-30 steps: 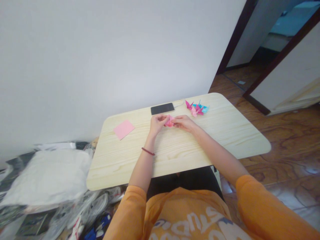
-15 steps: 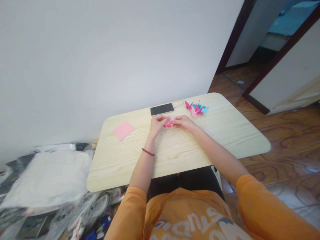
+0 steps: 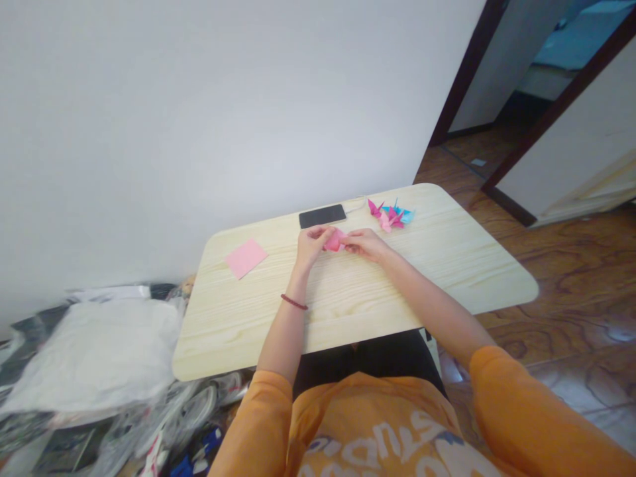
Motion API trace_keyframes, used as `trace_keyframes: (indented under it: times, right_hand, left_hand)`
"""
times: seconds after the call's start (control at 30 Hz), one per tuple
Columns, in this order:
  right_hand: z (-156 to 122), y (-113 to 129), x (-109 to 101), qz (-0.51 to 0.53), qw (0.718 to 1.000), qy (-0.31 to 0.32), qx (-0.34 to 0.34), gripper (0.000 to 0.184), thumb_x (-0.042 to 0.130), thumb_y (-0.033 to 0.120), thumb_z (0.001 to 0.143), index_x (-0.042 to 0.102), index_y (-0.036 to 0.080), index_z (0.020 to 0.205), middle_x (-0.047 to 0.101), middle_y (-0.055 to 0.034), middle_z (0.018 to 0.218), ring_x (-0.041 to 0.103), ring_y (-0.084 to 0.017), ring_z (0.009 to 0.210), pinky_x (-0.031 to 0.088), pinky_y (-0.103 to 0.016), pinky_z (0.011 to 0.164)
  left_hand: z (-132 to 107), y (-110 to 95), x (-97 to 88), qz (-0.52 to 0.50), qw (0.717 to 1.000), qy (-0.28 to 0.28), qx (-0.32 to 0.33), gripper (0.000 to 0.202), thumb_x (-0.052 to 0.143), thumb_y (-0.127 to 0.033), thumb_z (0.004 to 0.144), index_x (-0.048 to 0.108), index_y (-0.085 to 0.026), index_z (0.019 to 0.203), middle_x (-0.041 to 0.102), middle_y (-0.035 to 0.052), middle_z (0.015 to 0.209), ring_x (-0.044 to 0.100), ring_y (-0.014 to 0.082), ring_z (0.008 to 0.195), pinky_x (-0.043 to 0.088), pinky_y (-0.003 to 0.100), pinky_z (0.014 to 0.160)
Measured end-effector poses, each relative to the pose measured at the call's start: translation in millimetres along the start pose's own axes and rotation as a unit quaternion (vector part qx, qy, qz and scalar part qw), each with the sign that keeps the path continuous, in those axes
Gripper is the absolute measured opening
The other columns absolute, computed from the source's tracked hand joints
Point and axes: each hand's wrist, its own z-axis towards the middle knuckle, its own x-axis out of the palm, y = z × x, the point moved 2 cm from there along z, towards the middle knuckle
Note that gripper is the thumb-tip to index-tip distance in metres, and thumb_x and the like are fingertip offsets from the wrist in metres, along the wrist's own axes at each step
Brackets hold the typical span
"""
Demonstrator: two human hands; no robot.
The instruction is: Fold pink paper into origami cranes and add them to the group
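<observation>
As the two hands meet near the far edge of the pale wood-grain tabletop, the left hand and the right hand have a folded piece of pink paper pinched between them, both grips pressed firmly onto it, with the paper sitting right in the gap between the hands. Just beyond the right hand lies a cluster of origami cranes, at least four in pink, magenta and blue, overlapping too much for a firm count. To the left of them, one black smartphone lies face up with a white cable running from it. Further left sits a single flat square of pink paper. A red beaded bracelet circles the left wrist, and the orange sweatshirt carries large white lettering, too folded and cut off to read. Down on the left, a white plastic bag sits on a heap of clear plastic, while glossy wood-patterned flooring runs off to the right, past a white wall and a dark-framed doorway.
</observation>
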Motion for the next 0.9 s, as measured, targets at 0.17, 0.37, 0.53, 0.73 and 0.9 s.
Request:
trace_keyframes:
  times: [0.17,0.37,0.53,0.73,0.9]
  right_hand:
    - [-1,1,1,0.0,1.0,-0.003,0.002,0.026,0.086,0.025,0.045,0.067,0.011,0.055,0.06,-0.0009,0.051,0.049,-0.007,0.048,0.036,-0.021,0.046]
    - [-5,3,3,-0.012,1.0,0.001,0.009,0.021,0.084,0.02,0.049,0.068,0.01,0.058,0.06,-0.0018,0.052,0.049,-0.007,0.049,0.037,-0.022,0.049]
    - [-4,3,3,-0.026,1.0,-0.001,0.007,0.019,0.082,0.019,0.051,0.067,0.01,0.057,0.06,-0.0015,0.053,0.049,-0.007,0.05,0.037,-0.022,0.049]
    - [-4,3,3,-0.037,0.999,0.005,0.004,0.018,0.081,0.02,0.051,0.067,0.01,0.057,0.059,-0.0005,0.052,0.049,-0.007,0.05,0.036,-0.021,0.048]
    - [-5,3,3,-0.048,0.999,0.009,0.0,0.018,0.08,0.021,0.051,0.067,0.01,0.057,0.059,-0.0009,0.052,0.049,-0.007,0.049,0.035,-0.022,0.048]
  left_hand:
    - [-1,0,0.3,0.024,0.999,0.015,0.021,0.037,0.08,-0.042,0.06,0.074,-0.013,0.082,0.073,0.0092,0.079,0.065,0.0155,0.067,0.052,0.026,0.063]
    - [0,5,0.5,0.002,1.0,-0.007,-0.01,0.034,0.08,-0.042,0.06,0.073,-0.013,0.075,0.073,0.009,0.075,0.065,0.015,0.064,0.051,0.027,0.062]
    - [0,6,0.4,-0.025,0.999,0.0,-0.028,0.033,0.081,-0.041,0.058,0.073,-0.013,0.075,0.073,0.0086,0.073,0.064,0.0145,0.062,0.051,0.026,0.062]
    - [1,9,0.5,-0.039,0.998,-0.008,-0.044,0.032,0.082,-0.038,0.057,0.072,-0.013,0.073,0.073,0.0088,0.073,0.064,0.0147,0.063,0.05,0.026,0.06]
    - [2,10,-0.2,-0.043,0.998,-0.01,-0.046,0.027,0.08,-0.036,0.059,0.072,-0.013,0.071,0.072,0.0082,0.072,0.063,0.0144,0.062,0.048,0.026,0.06]
